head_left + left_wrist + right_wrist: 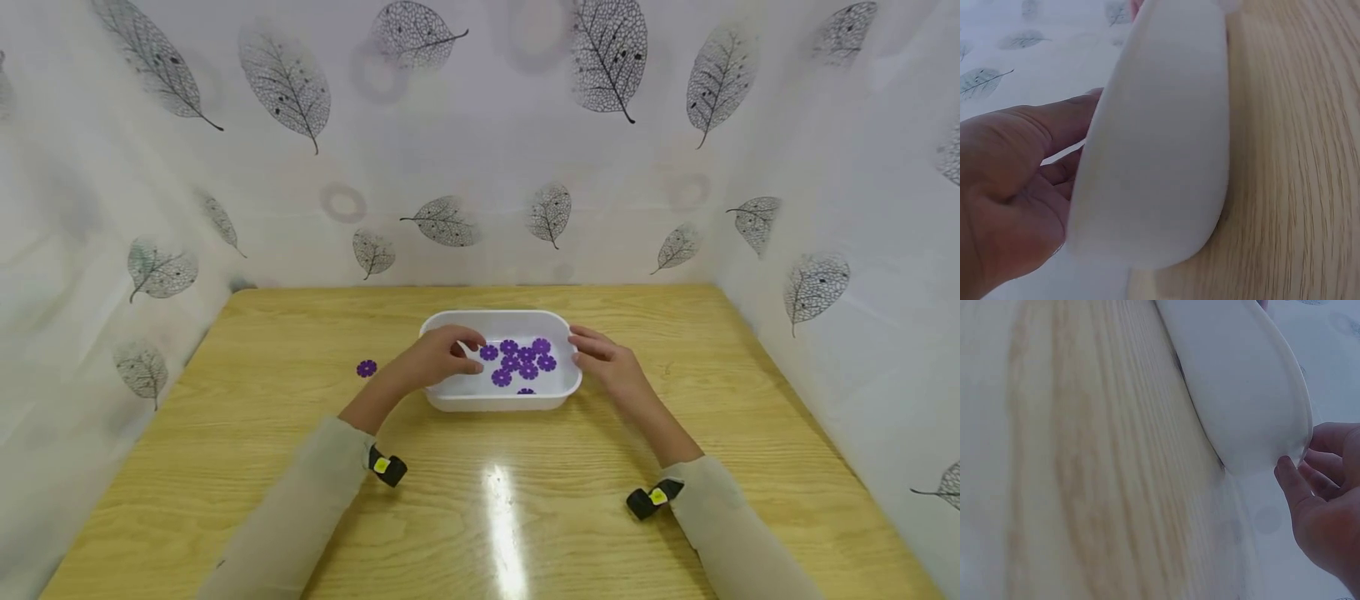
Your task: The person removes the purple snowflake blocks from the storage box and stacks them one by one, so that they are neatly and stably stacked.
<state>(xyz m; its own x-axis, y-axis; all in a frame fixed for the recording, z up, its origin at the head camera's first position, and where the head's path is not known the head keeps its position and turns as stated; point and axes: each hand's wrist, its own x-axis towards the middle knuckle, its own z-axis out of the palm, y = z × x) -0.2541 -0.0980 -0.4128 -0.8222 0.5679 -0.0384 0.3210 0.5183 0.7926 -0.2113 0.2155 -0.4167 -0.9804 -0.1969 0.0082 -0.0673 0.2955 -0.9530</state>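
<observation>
A white oblong plastic tub (pixel 498 402) sits on the table with several purple notched discs (pixel 510 363), flower-like in outline, spread over its floor. Over the tub's left end reaches my left hand (pixel 437 357), thumb and fingers apart with a gap between them and no disc visible there. In the left wrist view the tub's wall (pixel 1154 137) hides the fingertips of that hand (pixel 1016 187). My right hand (pixel 613 364) touches the tub's right end from outside. Its thumb lies at the outer wall and its fingers at the rim, seen in the right wrist view (pixel 1329 500).
A single purple disc (pixel 367 368) lies on the wooden table (pixel 570 500) left of the tub, near my left forearm. White leaf-printed sheeting (pixel 480 150) stands around the table's back and sides. Each wrist wears a small black camera (pixel 388 469).
</observation>
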